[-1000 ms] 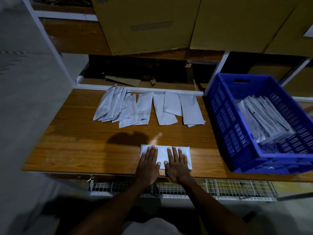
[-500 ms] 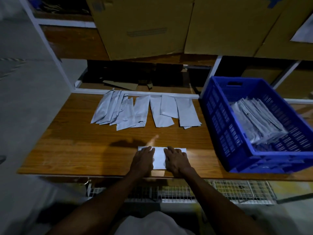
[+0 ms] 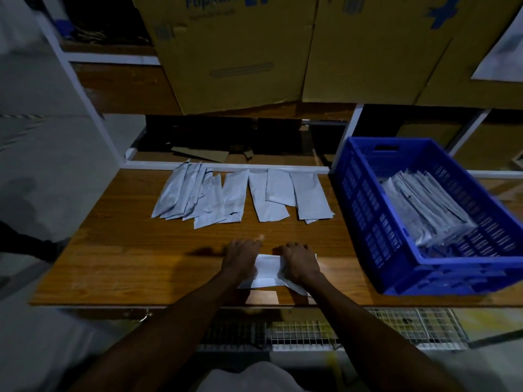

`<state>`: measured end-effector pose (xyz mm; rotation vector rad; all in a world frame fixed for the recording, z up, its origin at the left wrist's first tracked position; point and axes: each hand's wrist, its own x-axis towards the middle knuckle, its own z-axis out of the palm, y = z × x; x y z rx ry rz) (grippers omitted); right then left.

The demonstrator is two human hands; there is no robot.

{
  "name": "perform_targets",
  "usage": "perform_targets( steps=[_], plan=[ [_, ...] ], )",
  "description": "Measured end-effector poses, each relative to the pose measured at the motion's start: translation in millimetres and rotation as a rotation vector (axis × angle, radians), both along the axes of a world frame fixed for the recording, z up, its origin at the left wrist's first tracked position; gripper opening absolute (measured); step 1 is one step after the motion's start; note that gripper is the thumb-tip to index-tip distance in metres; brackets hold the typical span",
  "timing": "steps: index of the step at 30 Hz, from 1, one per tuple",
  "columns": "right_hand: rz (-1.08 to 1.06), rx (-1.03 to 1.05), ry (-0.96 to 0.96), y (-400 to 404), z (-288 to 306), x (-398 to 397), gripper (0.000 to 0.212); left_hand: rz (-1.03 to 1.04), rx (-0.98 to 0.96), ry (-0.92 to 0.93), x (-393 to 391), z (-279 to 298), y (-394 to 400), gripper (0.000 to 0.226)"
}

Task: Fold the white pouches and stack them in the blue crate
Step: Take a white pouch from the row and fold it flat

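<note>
Both hands are down on one white pouch (image 3: 266, 271) near the front edge of the counter (image 3: 127, 264). The left hand (image 3: 240, 257) and the right hand (image 3: 298, 263) each have their fingers curled over the pouch's far side, so each grip is closed on it, with the near part of the pouch folded and rumpled under the right wrist.

The main risk I see is a crooked fold. The pouch lies slightly askew, its near corners poking out past the wrists, and if one hand pulls ahead of the other the crease will likely run slanted. It also sits close to the counter's front edge, so a slip toward the body could send it off onto the wire rack (image 3: 311, 332) below.

The light is dim, which makes edges hard to line up.

The unfolded pouches (image 3: 226, 198) lie fanned at the back of the counter, well apart from the hands. The crate (image 3: 365, 210) stands to the right with a leaning stack (image 3: 424, 207) inside. That stack tilts toward the near wall, so a carelessly dropped pouch may slide off it or tip it further.
</note>
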<state>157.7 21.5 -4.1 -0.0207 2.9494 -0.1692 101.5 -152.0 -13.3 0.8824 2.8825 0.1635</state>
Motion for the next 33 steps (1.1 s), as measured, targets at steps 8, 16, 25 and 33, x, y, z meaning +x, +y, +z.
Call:
perform_targets(
  steps=[8, 16, 25, 33],
  plan=[
    [0.049, 0.069, 0.067, 9, 16, 1, 0.054, -0.102, 0.021, 0.196, -9, 1, -1, 0.043],
    [-0.069, 0.060, 0.152, 9, 19, 10, 0.084, -0.140, 0.143, 0.230, -23, 20, 3, 0.077],
    [-0.184, 0.100, 0.399, 39, 74, 6, 0.063, -0.221, 0.244, 0.372, -39, 74, 42, 0.087],
    [-0.279, 0.133, 0.546, 106, 144, 11, 0.068, -0.405, 0.298, 0.586, -64, 150, 124, 0.087]
  ],
)
